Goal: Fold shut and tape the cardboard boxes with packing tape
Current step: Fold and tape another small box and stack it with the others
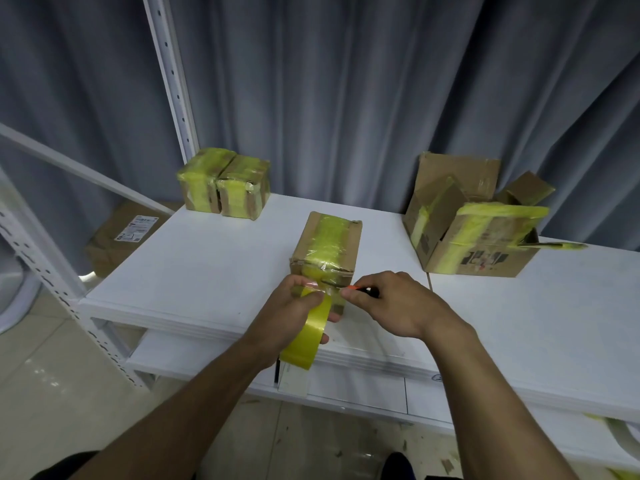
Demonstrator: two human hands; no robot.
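Packing tape roll (304,336) hangs past the table's (214,258) near edge, gripped by the left hand (298,306). The right hand (391,303) pinches an orange-tipped cutter (360,289) at the strip. Just behind sits the taped box (327,247). Two taped boxes (223,183) are back-left, and an open box (478,230) is far right.

Leaving bare table (214,258) open just left of the centre box (325,244). Blocking far left behind it with two taped boxes (204,181), far right with an open carton (478,237). Crowding its near face with left hand (294,306) gripping tape roll (308,337), right hand (398,306) pinching cutter (356,289). Closing off behind with curtain (346,116).
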